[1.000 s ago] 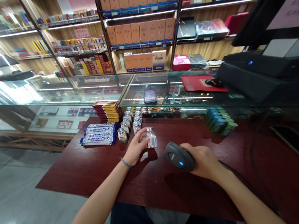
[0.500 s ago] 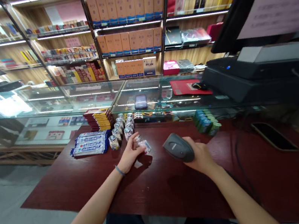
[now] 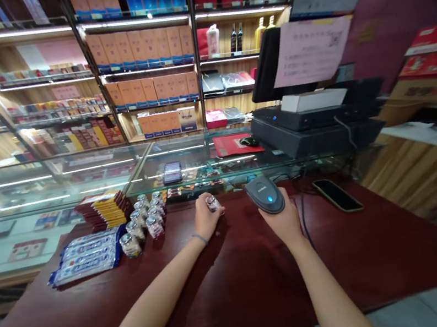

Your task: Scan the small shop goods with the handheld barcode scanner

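My left hand (image 3: 206, 220) is closed around a small clear jar (image 3: 213, 203) with a silvery lid, near the far edge of the dark red table (image 3: 232, 295). My right hand (image 3: 286, 223) grips a dark grey barcode scanner (image 3: 265, 196), its blue light lit. The scanner's head is tilted toward the jar, with a gap between them. To the left stand two rows of similar jars (image 3: 154, 225). Beside them lie blue-and-white packets (image 3: 88, 253), with a stack of red and yellow packs (image 3: 111, 210) behind.
A phone (image 3: 338, 195) lies on the table at the right, near the scanner's cable (image 3: 305, 221). Beyond the table runs a glass display counter (image 3: 144, 167) carrying a red mouse pad (image 3: 235, 144) and a cash register (image 3: 304, 127). Stocked shelves (image 3: 146, 69) line the back wall.
My view has swung right. My left hand has moved the jar farther right and away from the rows, closer to the scanner. The scanner's blue light now shows, and the green cans are hidden.
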{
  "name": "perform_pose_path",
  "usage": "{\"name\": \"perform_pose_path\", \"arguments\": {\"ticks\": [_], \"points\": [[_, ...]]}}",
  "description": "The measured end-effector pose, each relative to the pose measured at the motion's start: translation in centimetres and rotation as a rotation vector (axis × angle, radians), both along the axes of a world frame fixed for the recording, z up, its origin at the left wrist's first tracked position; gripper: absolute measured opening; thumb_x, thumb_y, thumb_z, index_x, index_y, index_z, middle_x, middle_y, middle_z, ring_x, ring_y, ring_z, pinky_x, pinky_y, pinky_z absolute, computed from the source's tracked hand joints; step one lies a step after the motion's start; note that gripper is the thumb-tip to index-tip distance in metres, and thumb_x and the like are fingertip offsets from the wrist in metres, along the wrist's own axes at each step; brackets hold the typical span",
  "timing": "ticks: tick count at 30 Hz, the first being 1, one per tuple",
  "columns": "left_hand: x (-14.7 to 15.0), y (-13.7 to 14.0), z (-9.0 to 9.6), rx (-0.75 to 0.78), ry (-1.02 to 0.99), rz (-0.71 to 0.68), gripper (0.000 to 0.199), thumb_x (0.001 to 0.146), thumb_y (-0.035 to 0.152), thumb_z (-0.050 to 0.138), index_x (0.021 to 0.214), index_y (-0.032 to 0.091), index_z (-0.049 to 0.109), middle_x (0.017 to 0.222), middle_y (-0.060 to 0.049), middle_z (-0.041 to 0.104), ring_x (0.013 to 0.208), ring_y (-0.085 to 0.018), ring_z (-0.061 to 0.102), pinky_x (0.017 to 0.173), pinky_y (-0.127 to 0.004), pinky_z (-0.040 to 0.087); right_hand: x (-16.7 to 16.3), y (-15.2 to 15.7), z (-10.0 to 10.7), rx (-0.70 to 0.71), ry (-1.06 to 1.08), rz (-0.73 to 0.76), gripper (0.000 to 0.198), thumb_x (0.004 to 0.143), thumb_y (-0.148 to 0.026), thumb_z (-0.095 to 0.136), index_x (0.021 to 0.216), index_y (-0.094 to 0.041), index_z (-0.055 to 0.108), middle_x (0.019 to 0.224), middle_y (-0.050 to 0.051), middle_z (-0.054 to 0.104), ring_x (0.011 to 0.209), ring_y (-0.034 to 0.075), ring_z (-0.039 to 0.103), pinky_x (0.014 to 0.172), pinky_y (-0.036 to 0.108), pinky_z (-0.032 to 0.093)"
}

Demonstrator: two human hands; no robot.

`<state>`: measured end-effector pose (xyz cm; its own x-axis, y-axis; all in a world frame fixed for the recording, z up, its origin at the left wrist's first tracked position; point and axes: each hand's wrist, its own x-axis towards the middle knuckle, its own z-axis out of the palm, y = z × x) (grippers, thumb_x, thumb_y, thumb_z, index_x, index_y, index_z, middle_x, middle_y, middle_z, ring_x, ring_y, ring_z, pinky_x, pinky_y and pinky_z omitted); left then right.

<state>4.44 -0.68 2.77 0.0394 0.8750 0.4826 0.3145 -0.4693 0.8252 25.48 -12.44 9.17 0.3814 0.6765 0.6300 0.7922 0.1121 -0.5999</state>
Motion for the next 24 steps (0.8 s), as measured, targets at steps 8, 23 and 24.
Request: {"name": "perform_pose_path", "arguments": {"ticks": [8, 23, 24], "points": [[8.5, 3.7, -1.4, 0.079, 0.078, 0.009, 0.054, 0.071, 0.013, 0.081, 0.117, 0.02, 0.053, 0.107, -0.006, 0.053, 0.102, -0.023, 0.059, 0.096, -0.038, 0.048, 2.0, 0.0, 0.2, 0.07, 0.117, -0.146, 0.038, 0.077, -0.04, 0.066, 0.108, -0.024, 0.052, 0.088, 0.009, 0.074, 0.081, 0.03, 0.074, 0.069, 0.035, 0.054], [13.4, 6.1, -2.3, 0.152, 0.212, -0.031, 0.046, 0.08, 0.01, 0.07, 0.121, 0.022, 0.053, 0.117, -0.01, 0.054, 0.116, -0.028, 0.056, 0.101, -0.045, 0.049, 2.4, 0.1, 0.1, 0.157, 0.235, -0.128, 0.035, 0.077, -0.037, 0.068, 0.106, -0.024, 0.054, 0.089, 0.008, 0.072, 0.082, 0.027, 0.071, 0.074, 0.036, 0.056], [13.2, 6.1, -2.4, 0.159, 0.213, -0.048, 0.047, 0.08, 0.009, 0.068, 0.123, 0.022, 0.053, 0.119, -0.01, 0.054, 0.118, -0.028, 0.056, 0.102, -0.045, 0.049, 2.4, 0.1, 0.2, 0.165, 0.24, -0.128, 0.035, 0.077, -0.037, 0.069, 0.106, -0.023, 0.054, 0.09, 0.008, 0.072, 0.083, 0.027, 0.071, 0.074, 0.036, 0.056]]}}
